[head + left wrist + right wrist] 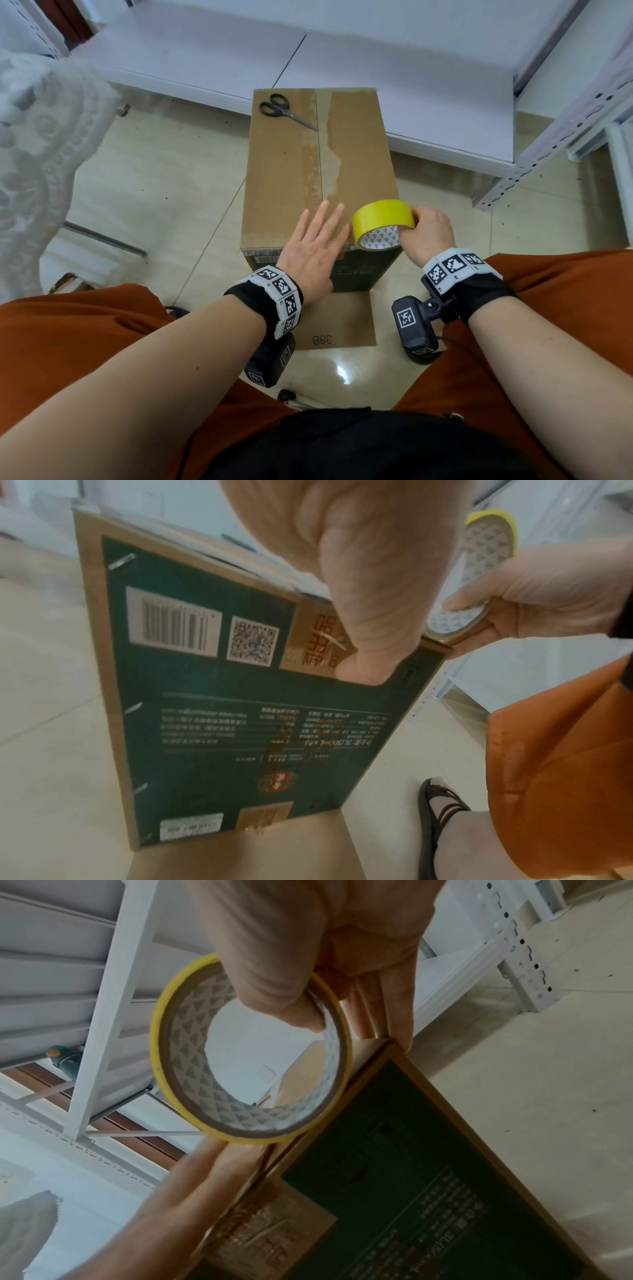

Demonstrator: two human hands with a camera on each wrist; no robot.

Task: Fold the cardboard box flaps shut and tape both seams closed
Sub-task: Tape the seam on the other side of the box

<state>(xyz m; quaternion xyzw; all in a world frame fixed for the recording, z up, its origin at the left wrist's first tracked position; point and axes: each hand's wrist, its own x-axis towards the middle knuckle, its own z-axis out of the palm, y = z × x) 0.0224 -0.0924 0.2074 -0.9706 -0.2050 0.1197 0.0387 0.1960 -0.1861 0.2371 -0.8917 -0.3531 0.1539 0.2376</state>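
A brown cardboard box (284, 164) stands on the floor with its top flaps folded flat and meeting at a centre seam (319, 150). My left hand (317, 236) lies flat on the near end of the top with straight fingers, its thumb over the front face (205, 696). My right hand (428, 233) grips a yellow tape roll (380, 219) at the box's near right corner, thumb inside the core (274, 1074). Whether any tape is stuck to the box cannot be told.
Black scissors (281, 109) lie on the far left of the box top. A flat cardboard sheet (342, 325) lies on the tiled floor under the box. White shelving (548, 137) stands right and behind. My orange-clad knees flank the box.
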